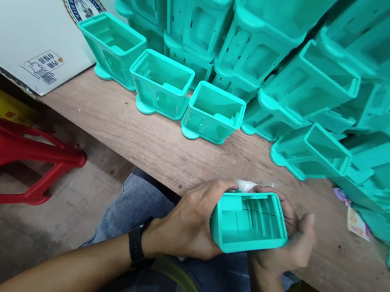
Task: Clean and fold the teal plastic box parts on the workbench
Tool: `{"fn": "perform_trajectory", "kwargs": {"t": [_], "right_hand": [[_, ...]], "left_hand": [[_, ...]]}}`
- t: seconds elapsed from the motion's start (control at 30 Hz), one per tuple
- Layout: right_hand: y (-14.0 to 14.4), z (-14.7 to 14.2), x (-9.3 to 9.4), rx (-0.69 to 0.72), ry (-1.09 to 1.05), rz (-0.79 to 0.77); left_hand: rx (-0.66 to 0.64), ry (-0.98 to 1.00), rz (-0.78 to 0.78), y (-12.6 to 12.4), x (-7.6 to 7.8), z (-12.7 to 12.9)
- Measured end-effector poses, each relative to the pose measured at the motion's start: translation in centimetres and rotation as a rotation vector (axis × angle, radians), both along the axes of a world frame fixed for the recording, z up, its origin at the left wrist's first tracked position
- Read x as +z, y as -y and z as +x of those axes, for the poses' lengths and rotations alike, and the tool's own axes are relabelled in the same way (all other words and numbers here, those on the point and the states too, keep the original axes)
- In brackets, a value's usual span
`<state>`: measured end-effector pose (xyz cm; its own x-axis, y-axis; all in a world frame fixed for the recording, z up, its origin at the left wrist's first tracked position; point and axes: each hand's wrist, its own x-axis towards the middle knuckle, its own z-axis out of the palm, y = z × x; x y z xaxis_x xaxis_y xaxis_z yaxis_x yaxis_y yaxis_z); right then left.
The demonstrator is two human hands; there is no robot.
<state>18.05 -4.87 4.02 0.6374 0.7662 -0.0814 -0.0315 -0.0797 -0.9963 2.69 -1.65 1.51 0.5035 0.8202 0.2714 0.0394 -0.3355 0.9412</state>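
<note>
A teal plastic box (pixel 226 226), open at the top and ribbed inside, is held just above the table's front edge, its opening tilted towards me. My left hand (pixel 194 218) is closed around its left side. On the right side my right hand (pixel 290 246) grips it too, with the thumb raised and the other fingers partly hidden behind the box. Something small and white (pixel 245 186) shows just behind the box; I cannot make out what it is. Beyond my hands, several like boxes stand on the wooden table, the nearest being a short teal box (pixel 215 114).
Tall stacks of teal boxes (pixel 200 22) line the back. Loose teal plastic parts (pixel 382 162) lie heaped at the right, beside a small printed paper (pixel 357 223). A white carton (pixel 24 27) stands at the far left, above a red plastic stool (pixel 39 160) on the floor.
</note>
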Motion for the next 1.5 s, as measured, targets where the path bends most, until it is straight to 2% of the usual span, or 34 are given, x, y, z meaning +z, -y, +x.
{"fn": "perform_trajectory", "kwargs": {"t": [0.2,0.4,0.47,0.53,0.63,0.73,0.83,0.97,1.07,1.17,1.3,1.37,1.5], "right_hand": [[0.0,0.2,-0.6,-0.012,0.072,0.043],[-0.6,-0.1,-0.2,0.023,-0.086,0.021],[-0.6,-0.4,-0.2,0.050,-0.137,0.009],[-0.5,-0.8,-0.2,0.075,-0.157,0.014],[-0.4,-1.1,-0.6,0.092,-0.168,0.037],[-0.5,-1.0,-0.9,0.094,-0.195,0.055],[-0.4,-0.6,-0.9,0.065,-0.223,0.072],[-0.2,-0.4,-0.3,0.057,-0.345,0.120],[-0.2,-0.8,0.2,0.116,-0.505,0.160],[-0.4,-1.4,0.5,0.146,-0.479,0.180],[-0.7,-2.2,0.8,0.180,-0.308,0.195],[-0.9,-2.5,1.1,0.206,-0.314,0.194],[-0.9,-2.9,1.4,0.198,-0.317,0.141]], "left_hand": [[0.008,-0.012,0.004,-0.2,0.0,0.1],[-0.010,-0.076,0.058,-0.3,0.0,-0.8],[0.003,-0.179,0.124,-0.4,0.9,-1.5],[0.016,-0.323,0.224,-0.6,2.4,-2.0],[-0.031,-0.551,0.351,-1.1,4.8,-1.8],[-0.102,-0.669,0.344,-1.4,5.9,-1.0],[-0.082,-0.512,0.242,-1.1,5.4,-0.4],[0.066,-0.180,0.156,0.3,3.6,-0.2],[0.095,-0.097,0.096,1.1,2.6,-0.1],[0.100,-0.147,0.074,0.6,3.1,0.0],[0.073,-0.112,0.005,-1.2,5.1,0.1],[0.062,-0.080,-0.027,-1.8,5.7,0.2],[0.121,-0.044,-0.017,-1.6,5.6,0.0]]}}
